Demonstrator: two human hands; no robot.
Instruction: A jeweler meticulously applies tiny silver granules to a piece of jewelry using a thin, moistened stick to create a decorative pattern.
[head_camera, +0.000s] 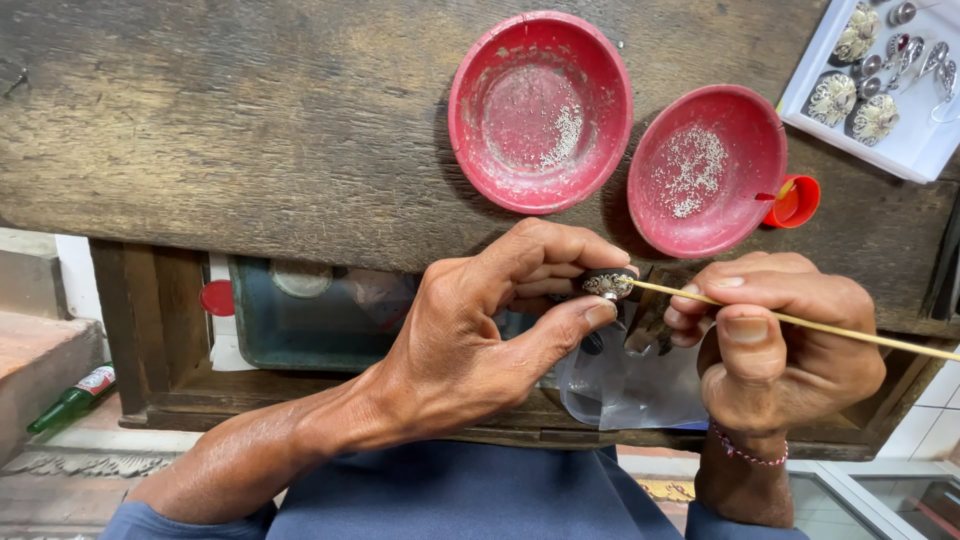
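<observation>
A worn wooden workbench (250, 130) fills the upper frame. At centre, the left hand (480, 320) pinches a small ornate metal piece (608, 285) between thumb and fingers; the right hand (775, 345) grips a thin stick (850, 330) whose tip touches it. Above sit two red dishes (540, 110) (706, 170) of fine granules, and a white tray (900, 150) of ornaments lies upper right.
</observation>
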